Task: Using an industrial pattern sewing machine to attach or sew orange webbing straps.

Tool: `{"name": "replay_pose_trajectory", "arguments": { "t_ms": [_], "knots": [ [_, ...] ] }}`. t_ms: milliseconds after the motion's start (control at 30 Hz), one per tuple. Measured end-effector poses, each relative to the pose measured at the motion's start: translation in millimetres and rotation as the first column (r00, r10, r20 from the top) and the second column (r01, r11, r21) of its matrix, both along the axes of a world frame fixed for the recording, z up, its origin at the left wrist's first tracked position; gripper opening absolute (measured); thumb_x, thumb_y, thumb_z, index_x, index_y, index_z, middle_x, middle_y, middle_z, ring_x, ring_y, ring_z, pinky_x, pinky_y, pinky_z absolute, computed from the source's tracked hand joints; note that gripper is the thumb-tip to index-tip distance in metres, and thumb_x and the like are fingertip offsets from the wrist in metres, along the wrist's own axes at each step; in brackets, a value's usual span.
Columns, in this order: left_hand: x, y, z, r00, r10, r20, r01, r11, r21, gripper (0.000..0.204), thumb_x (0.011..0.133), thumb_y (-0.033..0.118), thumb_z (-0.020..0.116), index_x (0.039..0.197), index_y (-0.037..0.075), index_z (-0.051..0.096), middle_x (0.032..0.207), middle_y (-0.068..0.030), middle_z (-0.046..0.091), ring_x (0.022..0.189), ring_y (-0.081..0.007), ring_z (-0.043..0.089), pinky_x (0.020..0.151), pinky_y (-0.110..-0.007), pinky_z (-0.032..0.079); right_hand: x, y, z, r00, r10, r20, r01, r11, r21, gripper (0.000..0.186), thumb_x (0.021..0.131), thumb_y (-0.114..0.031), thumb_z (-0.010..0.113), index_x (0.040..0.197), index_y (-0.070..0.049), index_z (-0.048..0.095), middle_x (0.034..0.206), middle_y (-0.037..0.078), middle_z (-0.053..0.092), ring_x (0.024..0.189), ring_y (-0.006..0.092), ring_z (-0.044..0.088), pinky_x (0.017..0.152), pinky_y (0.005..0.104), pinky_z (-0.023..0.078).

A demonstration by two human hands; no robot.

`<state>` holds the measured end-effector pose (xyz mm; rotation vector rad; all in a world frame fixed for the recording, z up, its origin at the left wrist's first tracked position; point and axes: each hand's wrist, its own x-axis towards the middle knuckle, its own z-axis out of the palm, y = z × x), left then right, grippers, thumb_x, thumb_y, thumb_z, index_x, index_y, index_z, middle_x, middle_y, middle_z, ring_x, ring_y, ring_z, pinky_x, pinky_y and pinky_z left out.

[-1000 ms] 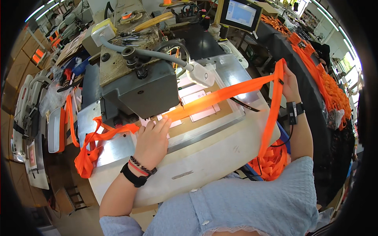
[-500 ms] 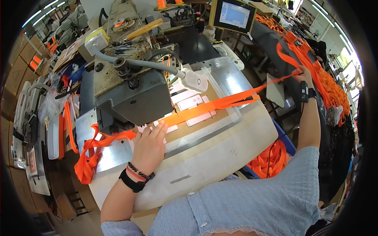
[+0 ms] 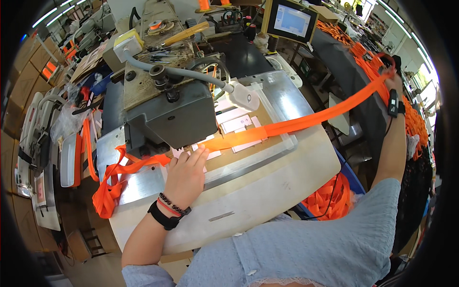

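A long orange webbing strap [image 3: 311, 120] crosses the sewing machine's work plate and rises to the far right. My left hand [image 3: 186, 174] lies on it with fingers stretched out, the fingertips pressing it down beside the dark machine head [image 3: 174, 122]. At the far right, my right hand [image 3: 393, 82] is closed around the strap, partly blurred, with the arm reaching out. Between the hands the strap runs in a broad, slightly curved band. Under it are pale pink-white strips [image 3: 236, 124] on a brown template. Left of my left hand, the strap's loose length bunches over the plate.
A white scanner-like device [image 3: 244, 97] on a grey cable hangs above the plate. Behind stands a control screen [image 3: 289, 20]. A blue bin [image 3: 351, 170] of orange strap is below the table's right side. More orange straps [image 3: 366, 60] heap on the dark table at right.
My right hand has moved farther right and slightly up, drawing the strap out into one broad band; earlier, strands showed separately near the plate's edge. The left hand stays pressed on the strap.
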<state>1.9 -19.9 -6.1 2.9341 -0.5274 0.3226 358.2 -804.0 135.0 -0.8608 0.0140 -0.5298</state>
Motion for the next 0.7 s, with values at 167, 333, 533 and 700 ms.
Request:
{"name": "replay_pose_trajectory", "arguments": {
  "t_ms": [167,333,533,700],
  "knots": [
    [-3,2,2,1.000,0.007,0.007,-0.007,1.000,-0.020,0.047,0.084,0.006,0.059,0.131,0.004,0.060,0.136,-0.0054,0.061,0.101,-0.0255,0.057,0.085,-0.042,0.046,-14,141,147,0.917,0.056,0.395,0.129,0.894,-0.428,0.021,0.108,-0.010,0.034,0.108,0.000,0.052,0.081,0.005,0.044,0.074,0.0202,0.045,0.088,0.0368,0.041],
    [-4,3,-2,1.000,0.019,-0.004,-0.019,0.999,-0.027,0.048,0.084,0.007,0.059,0.132,0.004,0.060,0.136,-0.0052,0.061,0.102,-0.0249,0.057,0.086,-0.041,0.045,-42,251,176,0.499,0.707,0.501,-0.760,0.635,-0.140,0.022,0.108,-0.017,0.038,0.101,-0.001,0.051,0.076,0.003,0.038,0.072,0.0170,0.041,0.081,0.0345,0.039],
    [-4,3,-7,0.999,0.041,0.011,-0.041,0.999,-0.009,0.048,0.083,0.008,0.060,0.131,0.005,0.061,0.136,-0.0052,0.061,0.103,-0.0250,0.058,0.088,-0.041,0.046,-137,434,47,0.423,0.872,0.246,-0.773,0.489,-0.404,0.028,0.106,-0.031,0.046,0.100,-0.004,0.053,0.077,0.002,0.041,0.075,0.0165,0.042,0.079,0.0317,0.039],
    [-5,0,-12,0.997,0.059,0.055,-0.059,0.998,0.009,0.048,0.083,0.008,0.060,0.131,0.005,0.061,0.136,-0.0049,0.061,0.102,-0.0249,0.058,0.085,-0.042,0.045,-193,497,-45,0.446,0.769,-0.458,-0.687,-0.034,-0.726,0.011,0.100,-0.014,0.058,0.099,-0.003,0.061,0.090,0.000,0.058,0.079,0.0068,0.058,0.069,0.0243,0.048]
  ]
}}
